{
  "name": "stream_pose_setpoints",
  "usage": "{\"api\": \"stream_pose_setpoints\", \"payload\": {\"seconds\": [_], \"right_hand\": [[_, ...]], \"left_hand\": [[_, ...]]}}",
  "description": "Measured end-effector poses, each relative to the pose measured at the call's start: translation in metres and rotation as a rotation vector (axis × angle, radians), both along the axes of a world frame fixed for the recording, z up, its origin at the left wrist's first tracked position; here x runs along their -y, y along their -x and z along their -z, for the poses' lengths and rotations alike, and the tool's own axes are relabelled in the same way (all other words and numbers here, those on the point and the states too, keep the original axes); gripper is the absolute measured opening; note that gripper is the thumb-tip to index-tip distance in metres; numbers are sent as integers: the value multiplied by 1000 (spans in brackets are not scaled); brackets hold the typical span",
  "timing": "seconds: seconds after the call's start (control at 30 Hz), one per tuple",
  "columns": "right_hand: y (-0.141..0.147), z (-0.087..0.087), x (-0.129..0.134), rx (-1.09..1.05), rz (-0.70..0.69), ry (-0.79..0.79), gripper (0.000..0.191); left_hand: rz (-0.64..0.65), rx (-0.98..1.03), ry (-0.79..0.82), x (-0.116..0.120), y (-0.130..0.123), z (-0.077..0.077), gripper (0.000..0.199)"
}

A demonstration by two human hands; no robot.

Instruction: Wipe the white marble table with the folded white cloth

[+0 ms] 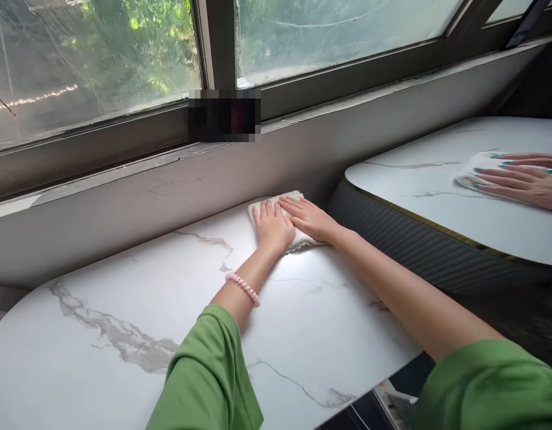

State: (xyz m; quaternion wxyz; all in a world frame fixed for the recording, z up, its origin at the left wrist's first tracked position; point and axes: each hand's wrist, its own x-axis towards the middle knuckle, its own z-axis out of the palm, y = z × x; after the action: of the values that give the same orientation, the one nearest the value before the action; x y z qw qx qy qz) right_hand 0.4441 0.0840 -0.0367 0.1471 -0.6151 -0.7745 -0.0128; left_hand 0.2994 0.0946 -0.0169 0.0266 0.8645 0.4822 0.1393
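Note:
A folded white cloth [304, 240] lies on the far end of a white marble-patterned table [136, 286], close to the wall. My left hand [274, 227] rests flat on it with the fingers spread and pointing toward the wall. Beside it, my right hand [310, 218] also presses flat on the cloth, its fingers stretched out toward the left hand. The two hands almost touch. A pink twisted bracelet [243, 289] circles my left wrist.
A wall with a ledge [136, 170] runs behind the table under large windows [338, 36]. A blurred dark patch [224, 116] covers part of the sill. At the right, another person's hands [521, 179] press a white cloth [470, 173] on a second marble-patterned table [405, 179].

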Motion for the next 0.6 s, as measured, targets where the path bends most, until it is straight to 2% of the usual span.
{"api": "stream_pose_setpoints", "payload": {"seconds": [0.23,0.37,0.47,0.6], "right_hand": [[-19,12,124,5,3,-61,57],[-9,14,184,55,78,-73,59],[7,12,209,58,113,-70,60],[23,9,217,50,122,-74,60]], "left_hand": [[126,36,47,108,-6,4,56],[216,29,95,153,2,2,55],[260,44,109,171,15,-1,55],[265,47,115,180,30,-4,55]]}}
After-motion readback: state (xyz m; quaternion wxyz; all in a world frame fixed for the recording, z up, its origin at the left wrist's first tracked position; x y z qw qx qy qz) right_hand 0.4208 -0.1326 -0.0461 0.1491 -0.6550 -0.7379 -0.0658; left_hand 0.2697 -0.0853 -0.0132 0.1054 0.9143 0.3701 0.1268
